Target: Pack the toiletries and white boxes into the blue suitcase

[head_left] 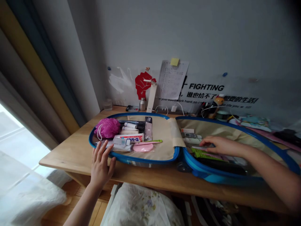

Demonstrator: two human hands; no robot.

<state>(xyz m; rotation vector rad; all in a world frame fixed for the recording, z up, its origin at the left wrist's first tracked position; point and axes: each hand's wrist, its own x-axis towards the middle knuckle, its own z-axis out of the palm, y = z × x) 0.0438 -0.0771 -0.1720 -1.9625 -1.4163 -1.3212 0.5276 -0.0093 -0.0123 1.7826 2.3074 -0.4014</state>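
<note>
A blue-rimmed suitcase (141,162) lies unfolded on the wooden desk, both halves facing up with beige lining. My left hand (102,160) rests with spread fingers on the near left rim, beside a clear plastic pouch. In that half lie a purple bath puff (109,128), a toothpaste box (131,137), a small white tube (121,141), several white bottles, a pink comb (143,147) and a flat grey package (148,128). Over the right half, my right hand (216,145) reaches down with bent, parted fingers near a small bottle (191,141) and a green packet (204,154). Its fingertips are partly hidden.
Along the wall stand a white lamp (151,98), a silver bottle (142,104), a glass (107,104) and an orange-capped bottle (218,101). A floral-covered chair (143,204) is below the desk's front edge. Curtains (39,69) hang at left.
</note>
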